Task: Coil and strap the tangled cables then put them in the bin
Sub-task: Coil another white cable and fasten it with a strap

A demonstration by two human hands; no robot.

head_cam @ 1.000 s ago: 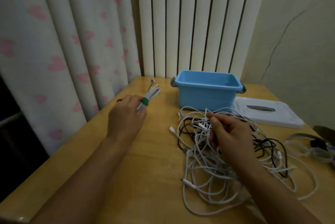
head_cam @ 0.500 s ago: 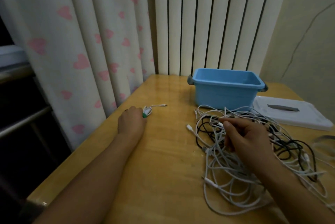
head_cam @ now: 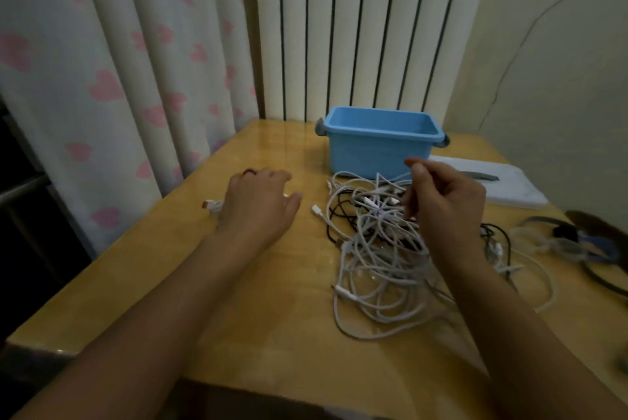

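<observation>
Tangled cables point(head_cam: 384, 249) in a loose heap on the wooden counter point(head_cam: 258, 311), just in front of the blue bin point(head_cam: 380, 144) and touching its lower front wall or very near it. Mostly white cords, thin, looped over each other in many directions, with a few black cords mixed in the middle and at the right side. Several small white plugs sticking out at the left edge and at the bottom of the heap. Blue bin upright near the far edge of the counter, with grey handles on both ends; inside not visible from this angle.

Right hand point(head_cam: 445, 205) raised over the top of the heap, fingers curled and half closed, thumb and forefinger pinched together; whether a thin cord is caught between them is not clear. Left hand point(head_cam: 258, 205) palm down on the counter, well apart from the heap, fingers relaxed and slightly spread, covering a small white coiled cable point(head_cam: 212, 206); only one end with its plug shows at the left of the wrist. Grip on it impossible to tell.

White flat lid point(head_cam: 503, 188) behind the right hand, partly hidden. Dark straps point(head_cam: 571, 243) at the right edge of the counter, blurred and cut off by the frame.
</observation>
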